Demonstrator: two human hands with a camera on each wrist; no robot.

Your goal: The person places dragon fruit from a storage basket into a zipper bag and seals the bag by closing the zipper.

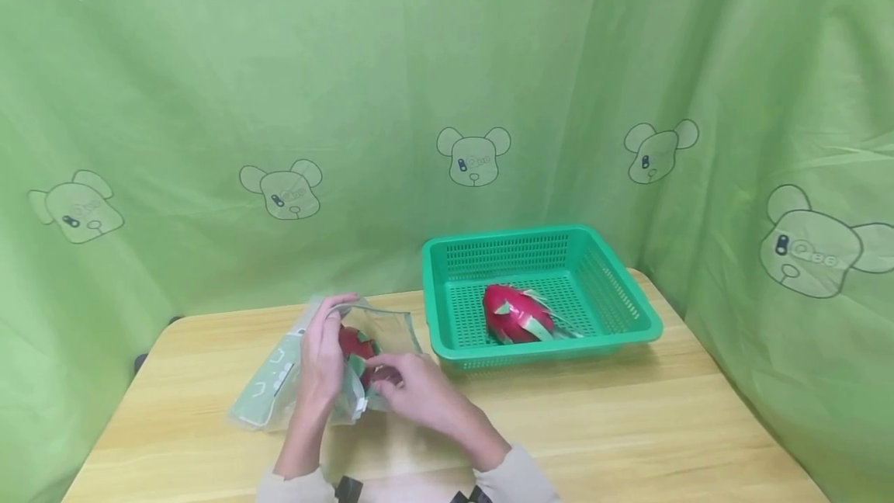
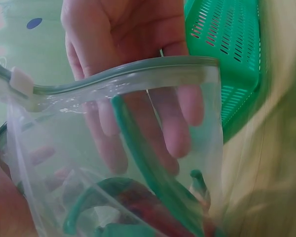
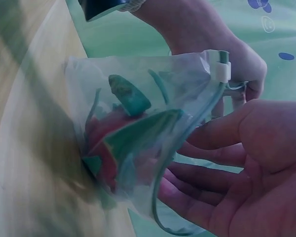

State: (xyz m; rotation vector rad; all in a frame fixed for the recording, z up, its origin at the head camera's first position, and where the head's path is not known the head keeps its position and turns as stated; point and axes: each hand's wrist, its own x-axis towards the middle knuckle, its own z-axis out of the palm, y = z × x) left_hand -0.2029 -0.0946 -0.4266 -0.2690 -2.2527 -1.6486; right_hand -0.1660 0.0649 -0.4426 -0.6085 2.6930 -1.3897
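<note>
A clear zip bag (image 1: 264, 386) with a green printed side sits on the left part of the table, its mouth spread apart. Inside it lies a red dragon fruit (image 1: 355, 341) with green scales, seen through the plastic in the right wrist view (image 3: 111, 131). My left hand (image 1: 323, 352) holds the bag by the rim of its mouth. My right hand (image 1: 419, 390) reaches into the mouth; its fingers (image 2: 175, 133) hang extended inside, above the fruit, gripping nothing. A white slider (image 3: 221, 72) sits at one end of the bag's zip.
To the right stands a green perforated basket (image 1: 545, 352) with another dragon fruit (image 1: 515, 314) in it. Both are on a light wooden table (image 1: 594, 433). A green curtain (image 1: 377, 84) with bear-head prints hangs behind and around the table.
</note>
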